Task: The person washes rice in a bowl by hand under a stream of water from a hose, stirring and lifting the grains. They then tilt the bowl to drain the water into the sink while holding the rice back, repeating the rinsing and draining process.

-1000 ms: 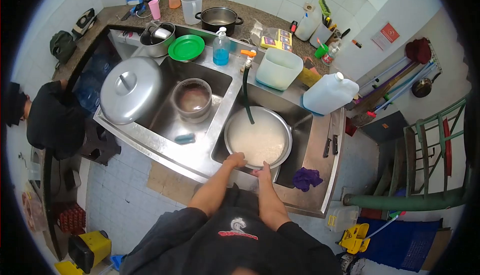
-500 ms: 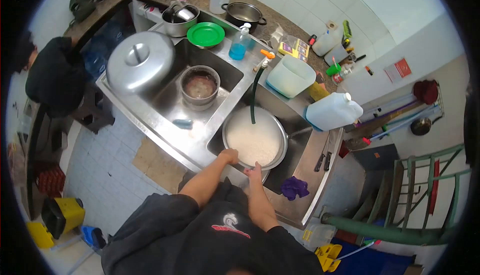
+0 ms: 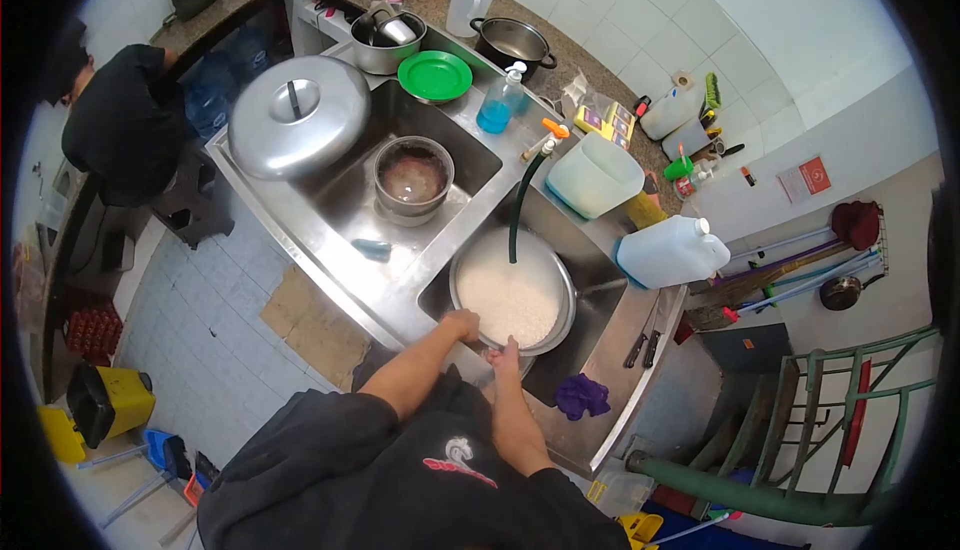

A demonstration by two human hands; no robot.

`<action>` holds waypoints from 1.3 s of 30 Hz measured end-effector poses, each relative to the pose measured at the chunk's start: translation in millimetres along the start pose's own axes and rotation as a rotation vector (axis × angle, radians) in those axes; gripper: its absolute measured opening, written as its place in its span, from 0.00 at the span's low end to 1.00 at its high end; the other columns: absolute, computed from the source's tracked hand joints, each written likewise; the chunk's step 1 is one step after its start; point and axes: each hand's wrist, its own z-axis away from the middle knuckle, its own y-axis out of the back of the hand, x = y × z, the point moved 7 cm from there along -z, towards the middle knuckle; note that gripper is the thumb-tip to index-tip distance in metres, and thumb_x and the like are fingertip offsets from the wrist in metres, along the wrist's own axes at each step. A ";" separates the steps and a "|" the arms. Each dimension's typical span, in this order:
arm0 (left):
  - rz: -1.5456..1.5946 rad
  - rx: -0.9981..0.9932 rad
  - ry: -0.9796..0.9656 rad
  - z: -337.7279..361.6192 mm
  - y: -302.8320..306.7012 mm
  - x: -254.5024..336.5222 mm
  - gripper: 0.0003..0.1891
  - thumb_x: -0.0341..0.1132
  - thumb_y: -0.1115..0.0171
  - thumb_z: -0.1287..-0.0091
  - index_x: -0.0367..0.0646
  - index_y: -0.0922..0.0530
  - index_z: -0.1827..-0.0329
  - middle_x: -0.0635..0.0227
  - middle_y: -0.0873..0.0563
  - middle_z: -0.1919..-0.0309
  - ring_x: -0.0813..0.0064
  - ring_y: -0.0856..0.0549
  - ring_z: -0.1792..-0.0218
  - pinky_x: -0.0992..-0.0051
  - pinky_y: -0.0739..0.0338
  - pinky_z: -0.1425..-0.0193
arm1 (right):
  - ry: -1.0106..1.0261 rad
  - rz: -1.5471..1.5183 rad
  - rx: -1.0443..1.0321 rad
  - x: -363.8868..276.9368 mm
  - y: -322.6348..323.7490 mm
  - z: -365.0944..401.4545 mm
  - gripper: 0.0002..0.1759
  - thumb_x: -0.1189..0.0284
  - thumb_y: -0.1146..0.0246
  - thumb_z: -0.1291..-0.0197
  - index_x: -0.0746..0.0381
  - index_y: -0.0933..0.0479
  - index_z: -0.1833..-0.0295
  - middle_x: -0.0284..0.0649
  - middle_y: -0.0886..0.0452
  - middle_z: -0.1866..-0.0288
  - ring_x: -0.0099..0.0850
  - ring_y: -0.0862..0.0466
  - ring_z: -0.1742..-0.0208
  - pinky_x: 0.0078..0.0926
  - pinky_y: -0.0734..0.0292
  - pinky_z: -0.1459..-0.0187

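A large metal bowl (image 3: 568,312) with rice in cloudy water (image 3: 508,290) sits in the right sink basin. My left hand (image 3: 461,326) is closed on the bowl's near rim at the left. Further right on the same rim, my right hand (image 3: 503,354) is closed too, thumb on top. A dark green hose (image 3: 517,212) hangs from the orange-handled tap (image 3: 553,132) down over the bowl. In the left basin stands a smaller pot (image 3: 413,178) with murky liquid.
Around the sink are a big metal lid (image 3: 298,118), a green plate (image 3: 435,76), a soap bottle (image 3: 500,100), a white jug (image 3: 672,251), two knives (image 3: 643,349) and a purple cloth (image 3: 581,397). A person (image 3: 125,125) in dark clothes is at the left counter.
The view has shifted slightly. Both hands remain on the bowl's rim, and the bowl sits slightly differently in the basin, with its far rim more tilted.
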 end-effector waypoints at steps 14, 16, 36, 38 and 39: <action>-0.040 -0.181 0.087 -6.4 -15.6 -5.9 0.22 0.38 0.39 0.43 0.41 0.18 0.45 0.52 0.19 0.41 0.51 0.20 0.40 0.42 0.27 0.40 | -0.108 -0.079 -0.002 12.6 8.2 -18.3 0.12 0.62 0.41 0.34 0.55 0.36 0.57 0.37 0.33 0.78 0.24 0.38 0.85 0.21 0.45 0.84; -0.050 -0.190 0.111 -7.6 -18.2 -7.6 0.23 0.38 0.39 0.44 0.42 0.18 0.44 0.52 0.20 0.41 0.51 0.20 0.40 0.40 0.29 0.39 | -0.066 -0.050 -0.011 11.8 8.2 -14.9 0.12 0.63 0.40 0.34 0.55 0.36 0.57 0.37 0.33 0.78 0.24 0.38 0.85 0.21 0.45 0.84; -0.008 -0.206 0.167 6.4 -14.0 2.3 0.23 0.35 0.37 0.54 0.45 0.15 0.50 0.55 0.15 0.47 0.54 0.16 0.45 0.40 0.26 0.44 | 0.047 -0.040 0.339 -1.1 22.0 7.8 0.18 0.81 0.31 0.53 0.62 0.27 0.56 0.42 0.25 0.67 0.34 0.25 0.74 0.34 0.27 0.78; -0.039 -0.213 0.108 6.4 -11.0 5.8 0.23 0.36 0.38 0.54 0.43 0.15 0.52 0.54 0.14 0.49 0.55 0.15 0.47 0.44 0.24 0.45 | 0.073 -0.040 0.299 -3.5 20.3 2.9 0.17 0.81 0.32 0.52 0.61 0.27 0.56 0.43 0.24 0.64 0.37 0.23 0.72 0.36 0.26 0.76; -0.040 -0.218 0.109 6.9 -11.2 5.7 0.23 0.36 0.38 0.54 0.43 0.15 0.52 0.54 0.14 0.49 0.55 0.15 0.47 0.44 0.24 0.45 | 0.069 -0.040 0.302 10.9 74.0 -41.2 0.17 0.81 0.32 0.52 0.61 0.27 0.56 0.43 0.24 0.64 0.37 0.23 0.72 0.36 0.26 0.76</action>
